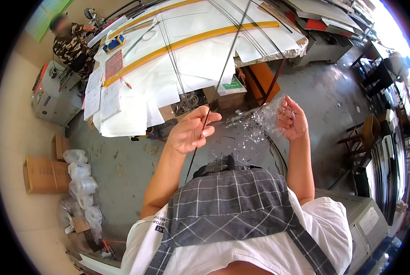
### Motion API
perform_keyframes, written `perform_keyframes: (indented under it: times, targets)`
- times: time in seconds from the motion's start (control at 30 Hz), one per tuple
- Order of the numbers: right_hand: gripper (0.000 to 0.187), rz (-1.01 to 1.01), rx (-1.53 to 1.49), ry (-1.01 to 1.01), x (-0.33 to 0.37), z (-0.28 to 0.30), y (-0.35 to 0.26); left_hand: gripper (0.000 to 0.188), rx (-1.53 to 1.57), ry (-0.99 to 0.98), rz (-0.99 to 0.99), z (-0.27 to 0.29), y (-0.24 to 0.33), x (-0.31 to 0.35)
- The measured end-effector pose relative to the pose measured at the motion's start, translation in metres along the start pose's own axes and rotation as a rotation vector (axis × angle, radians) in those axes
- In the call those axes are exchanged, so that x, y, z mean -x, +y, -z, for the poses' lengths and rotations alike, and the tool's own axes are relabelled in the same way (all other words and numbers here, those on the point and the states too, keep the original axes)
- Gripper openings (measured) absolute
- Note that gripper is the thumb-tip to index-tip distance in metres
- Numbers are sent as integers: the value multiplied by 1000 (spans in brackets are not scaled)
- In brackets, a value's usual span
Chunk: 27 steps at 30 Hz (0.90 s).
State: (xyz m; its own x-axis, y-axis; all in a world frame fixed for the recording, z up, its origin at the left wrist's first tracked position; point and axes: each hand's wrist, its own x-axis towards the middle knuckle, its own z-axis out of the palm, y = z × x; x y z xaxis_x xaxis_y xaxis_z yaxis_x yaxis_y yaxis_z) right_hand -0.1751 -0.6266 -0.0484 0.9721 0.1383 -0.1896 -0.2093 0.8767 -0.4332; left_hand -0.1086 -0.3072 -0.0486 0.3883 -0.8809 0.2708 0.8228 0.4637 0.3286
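My left hand is closed around a long thin black rod, its thumb and fingers bent against it. The rod runs slantwise from beside my apron up over the table and out at the top of the view. In my raised right hand, the fingers pinch crumpled clear plastic film. That film hangs loosely to the left, between my two hands, and its lower edge is hard to make out against the floor.
Ahead stands a table covered in white sheets, with yellow strips, more thin black rods and a blue-yellow block. A person in camouflage is beside a grey machine. Cardboard boxes and plastic-wrapped rolls stand left.
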Motion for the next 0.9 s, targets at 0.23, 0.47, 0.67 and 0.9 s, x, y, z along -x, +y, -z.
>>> perform_keyframes:
  times: [0.23,0.47,0.67,0.9]
  targets:
    - [23,114,32,41,-1,2,-14,44,-97,-18,68,0,-2,-12]
    - [22,166,-102,74,-4,19,-36,44,-85,-4,59,1,-1,-7]
    - [22,184,-130,100,-8,44,-42,49,-61,104,-27,-2,-3,-2]
    - [21,222,-200,181,-3,56,-44,52,46,146,-80,-11,-3,-3]
